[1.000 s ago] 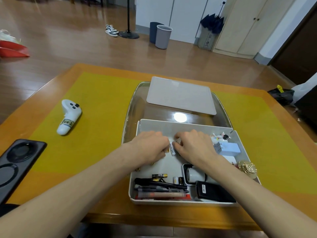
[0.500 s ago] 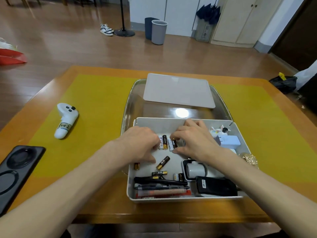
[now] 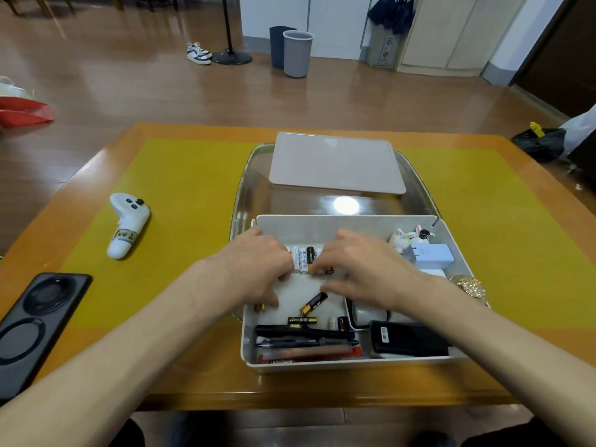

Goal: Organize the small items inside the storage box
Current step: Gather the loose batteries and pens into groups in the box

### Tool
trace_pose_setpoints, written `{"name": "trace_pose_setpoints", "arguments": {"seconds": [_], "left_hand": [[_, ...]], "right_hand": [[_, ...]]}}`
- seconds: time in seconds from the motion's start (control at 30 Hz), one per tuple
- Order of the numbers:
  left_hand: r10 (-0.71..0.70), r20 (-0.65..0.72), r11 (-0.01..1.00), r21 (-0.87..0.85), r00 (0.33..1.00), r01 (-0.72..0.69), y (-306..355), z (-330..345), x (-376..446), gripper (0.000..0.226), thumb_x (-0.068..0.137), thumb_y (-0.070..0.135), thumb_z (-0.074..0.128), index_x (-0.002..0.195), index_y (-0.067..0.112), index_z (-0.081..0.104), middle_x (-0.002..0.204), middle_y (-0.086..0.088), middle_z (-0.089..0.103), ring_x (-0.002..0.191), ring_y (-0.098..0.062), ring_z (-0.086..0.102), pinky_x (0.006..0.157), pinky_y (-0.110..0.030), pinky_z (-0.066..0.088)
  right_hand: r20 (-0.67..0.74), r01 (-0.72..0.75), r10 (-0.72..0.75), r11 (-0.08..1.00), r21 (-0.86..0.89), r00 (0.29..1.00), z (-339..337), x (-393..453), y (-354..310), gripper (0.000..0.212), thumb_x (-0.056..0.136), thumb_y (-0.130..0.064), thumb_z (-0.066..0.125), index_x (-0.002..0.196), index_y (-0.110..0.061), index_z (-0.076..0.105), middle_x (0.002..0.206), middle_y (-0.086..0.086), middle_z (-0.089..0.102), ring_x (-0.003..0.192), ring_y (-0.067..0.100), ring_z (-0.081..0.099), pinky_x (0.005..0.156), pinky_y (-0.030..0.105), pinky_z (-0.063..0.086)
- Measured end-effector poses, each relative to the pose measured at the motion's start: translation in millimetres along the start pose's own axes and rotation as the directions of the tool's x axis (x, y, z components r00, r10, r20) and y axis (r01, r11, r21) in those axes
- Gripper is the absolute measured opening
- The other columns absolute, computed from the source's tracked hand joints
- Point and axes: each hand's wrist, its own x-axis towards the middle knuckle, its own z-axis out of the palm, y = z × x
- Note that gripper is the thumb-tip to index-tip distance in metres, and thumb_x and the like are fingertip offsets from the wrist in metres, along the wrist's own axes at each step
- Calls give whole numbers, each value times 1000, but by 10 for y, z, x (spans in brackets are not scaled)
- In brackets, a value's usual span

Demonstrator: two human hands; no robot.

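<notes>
I see both forearms reach forward from the bottom corners into the storage box [image 3: 322,222], a shallow white plastic tray near the front edge of the table [image 3: 193,395]. My left hand [image 3: 254,266] lies palm down with the fingers bent, their tips at the left end of a row of batteries [image 3: 303,259]. My right hand [image 3: 364,269] is also palm down, fingers curved, touching the right end of the same row. The batteries stand side by side near the back wall of the box, most white, one black with gold. Whether either hand really grips a battery or only presses on it, I cannot tell, because the fingertips are hidden under the knuckles and slightly blurred.

One loose battery [image 3: 313,303], black and gold, lies diagonally between the two hands, and more batteries lie closer to me. Along the front wall there are long pens [image 3: 306,343], black and red. A black box [image 3: 409,341] with a small label is at the front right, partly covered by my right forearm. A pale blue charger [image 3: 433,254] and a small white figurine [image 3: 408,237] are at the back right corner.

Behind the box a flat matte lid [image 3: 335,162] rests on a glossy transparent tray [image 3: 251,188]. A white controller [image 3: 127,224] lies on the yellow mat [image 3: 180,195].
</notes>
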Motion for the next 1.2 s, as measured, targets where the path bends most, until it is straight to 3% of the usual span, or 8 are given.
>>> {"name": "trace_pose_setpoints", "arguments": {"seconds": [0.13, 0.23, 0.33, 0.5, 0.63, 0.87, 1.07, 1.2], "left_hand": [[-75, 128, 980, 195, 989, 49, 78, -38, -11, 44, 79, 56, 71, 108, 23, 66, 111, 1, 65, 113, -22, 55, 116, -43, 25], [-107, 182, 962, 266, 977, 56, 186, -22, 56, 34, 87, 39, 65, 115, 21, 62, 119, -2, 65, 118, -25, 53, 118, -51, 18], [-97, 166, 964, 260, 981, 52, 215, 12, 76, 31, 88, 32, 65, 117, 19, 62, 121, -6, 64, 117, -26, 55, 108, -43, 32], [-30, 37, 994, 110, 999, 26, 130, 75, 43, 28, 82, 39, 66, 106, 25, 61, 111, -1, 66, 106, -23, 59, 94, -38, 42], [-23, -49, 999, -33, 999, 21, 54, 76, 66, 41, 75, 51, 71, 106, 27, 58, 106, 4, 62, 102, -20, 57, 85, -35, 43], [-23, -197, 994, -106, 980, 3, -7, 99, 104, 33, 77, 50, 68, 99, 30, 55, 102, 8, 61, 98, -17, 55, 75, -32, 37], [-39, -276, 970, -240, 960, -29, 64, 57, 218, 31, 81, 52, 70, 98, 30, 55, 99, 10, 61, 96, -15, 54, 70, -31, 42], [-93, -336, 936, -350, 937, -33, 180, 55, 419, 34, 81, 51, 70, 103, 30, 55, 105, 10, 61, 104, -16, 53, 76, -34, 48]], "right_hand": [[180, 121, -106, 990, -72, 978, 149, -16, -221, 35, 90, -37, 67, 124, -30, 66, 115, -8, 64, 112, 18, 50, 83, 40, 48], [138, 115, -100, 988, -105, 985, 213, -26, -238, 26, 91, -29, 62, 116, -26, 66, 110, -5, 64, 109, 20, 52, 85, 40, 45], [14, 8, -8, 1000, 16, 1000, 139, -95, -159, 20, 87, -31, 57, 107, -30, 60, 96, -9, 63, 98, 18, 53, 75, 37, 41], [-169, -213, 244, 960, 181, 955, -26, -117, 108, 30, 87, -33, 55, 115, -34, 64, 82, -13, 62, 91, 16, 51, 67, 35, 42], [-174, -298, 296, 954, 12, 939, 80, 65, 121, 18, 86, -38, 55, 97, -27, 64, 83, -8, 67, 95, 19, 51, 65, 34, 33], [-163, -312, 280, 923, -225, 946, 296, 139, 128, 23, 92, -34, 47, 93, -22, 66, 97, -4, 71, 103, 22, 47, 77, 37, 37], [-135, -268, 276, 960, 78, 951, 77, -40, 288, 28, 92, -28, 53, 118, -26, 64, 109, -9, 64, 108, 15, 47, 83, 38, 49], [-67, -321, 324, 945, 56, 944, -7, -162, 405, 39, 87, -43, 64, 125, -32, 64, 112, -13, 62, 110, 14, 46, 84, 42, 50]]}}
